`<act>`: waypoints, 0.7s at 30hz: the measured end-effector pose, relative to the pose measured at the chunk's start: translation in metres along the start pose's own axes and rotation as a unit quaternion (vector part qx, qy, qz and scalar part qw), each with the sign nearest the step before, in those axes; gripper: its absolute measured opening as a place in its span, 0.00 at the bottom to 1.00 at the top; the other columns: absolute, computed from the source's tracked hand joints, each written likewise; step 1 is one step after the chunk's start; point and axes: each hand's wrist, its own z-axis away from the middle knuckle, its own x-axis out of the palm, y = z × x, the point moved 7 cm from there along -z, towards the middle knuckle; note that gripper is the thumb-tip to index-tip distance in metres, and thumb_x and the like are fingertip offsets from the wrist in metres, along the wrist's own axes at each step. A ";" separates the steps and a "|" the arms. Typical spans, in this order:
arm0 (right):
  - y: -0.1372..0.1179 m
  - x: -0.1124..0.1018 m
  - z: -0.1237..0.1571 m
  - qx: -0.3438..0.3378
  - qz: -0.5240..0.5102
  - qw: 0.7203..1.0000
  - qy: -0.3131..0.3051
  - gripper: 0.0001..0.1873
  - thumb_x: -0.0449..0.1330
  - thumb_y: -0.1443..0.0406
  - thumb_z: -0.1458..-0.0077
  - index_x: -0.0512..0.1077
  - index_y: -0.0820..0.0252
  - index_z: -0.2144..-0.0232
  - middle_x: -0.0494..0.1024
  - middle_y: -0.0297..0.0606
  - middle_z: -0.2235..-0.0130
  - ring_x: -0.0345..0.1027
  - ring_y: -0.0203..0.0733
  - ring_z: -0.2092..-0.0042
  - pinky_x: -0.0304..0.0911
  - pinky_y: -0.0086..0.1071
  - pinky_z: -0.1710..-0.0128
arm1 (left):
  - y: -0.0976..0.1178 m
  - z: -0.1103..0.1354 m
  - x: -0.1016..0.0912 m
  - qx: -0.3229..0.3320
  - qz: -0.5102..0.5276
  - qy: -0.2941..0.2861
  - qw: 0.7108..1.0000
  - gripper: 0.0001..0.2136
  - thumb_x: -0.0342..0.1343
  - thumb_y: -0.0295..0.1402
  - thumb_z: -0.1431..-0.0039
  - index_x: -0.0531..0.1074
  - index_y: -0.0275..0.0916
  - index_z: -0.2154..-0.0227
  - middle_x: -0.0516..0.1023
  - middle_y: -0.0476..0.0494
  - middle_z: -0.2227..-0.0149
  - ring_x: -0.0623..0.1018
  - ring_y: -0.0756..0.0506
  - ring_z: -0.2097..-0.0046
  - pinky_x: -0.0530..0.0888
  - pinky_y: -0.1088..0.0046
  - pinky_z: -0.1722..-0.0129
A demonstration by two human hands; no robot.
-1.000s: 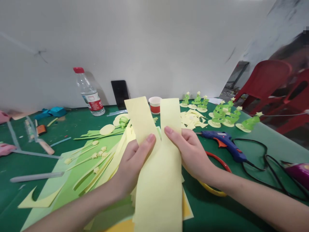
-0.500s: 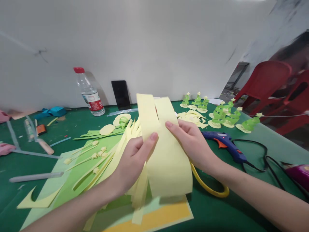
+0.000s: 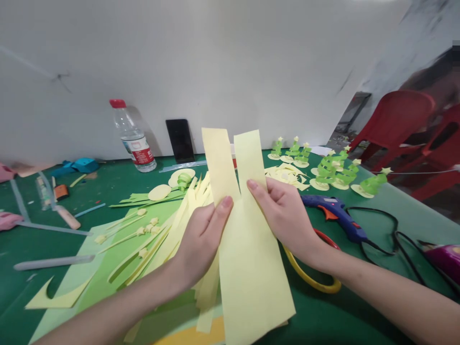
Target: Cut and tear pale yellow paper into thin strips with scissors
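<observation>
A pale yellow paper sheet (image 3: 251,268) is held up in front of me, split from the top into two strips. My left hand (image 3: 201,239) pinches the left strip with thumb on top. My right hand (image 3: 283,215) pinches the right strip, so both hands are closed on the sheet. Several thin yellow strips (image 3: 190,211) fan out behind my left hand. Underneath lie light green paper (image 3: 108,268) and an orange-yellow sheet (image 3: 187,338).
A blue glue gun (image 3: 334,213) with black cord lies right of my hands, red and yellow scissor handles (image 3: 316,282) below it. Green paper trees (image 3: 334,170) stand at back right. A water bottle (image 3: 132,136), a black phone (image 3: 179,140) and red chairs (image 3: 398,120) are behind.
The sheet's lower part, curled up half a second ago, hangs straight again. The two strips stand a bit higher and spread apart; both hands stay pinched on them.
</observation>
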 end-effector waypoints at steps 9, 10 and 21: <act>0.004 0.007 0.001 0.059 -0.068 0.994 -0.058 0.15 0.51 0.57 0.48 0.62 0.60 0.79 0.63 0.31 0.80 0.57 0.31 0.80 0.53 0.24 0.84 | 0.003 -0.003 -0.007 0.006 -0.012 0.029 0.999 0.15 0.47 0.40 0.46 0.66 0.37 0.83 0.65 0.53 0.83 0.63 0.53 0.81 0.58 0.80 0.86; 0.004 0.007 0.000 0.060 -0.062 0.994 -0.065 0.15 0.52 0.57 0.48 0.61 0.60 0.80 0.63 0.31 0.81 0.57 0.31 0.80 0.52 0.25 0.84 | 0.004 -0.004 -0.009 0.007 -0.018 0.040 0.999 0.15 0.48 0.40 0.47 0.66 0.37 0.83 0.64 0.53 0.84 0.62 0.54 0.82 0.57 0.80 0.86; 0.002 -0.001 -0.001 0.004 -0.014 1.000 0.006 0.16 0.51 0.59 0.47 0.59 0.60 0.82 0.58 0.29 0.83 0.51 0.30 0.82 0.46 0.25 0.85 | 0.000 -0.004 -0.007 0.032 -0.095 0.038 0.994 0.16 0.43 0.38 0.45 0.57 0.38 0.86 0.58 0.54 0.86 0.59 0.54 0.82 0.57 0.80 0.85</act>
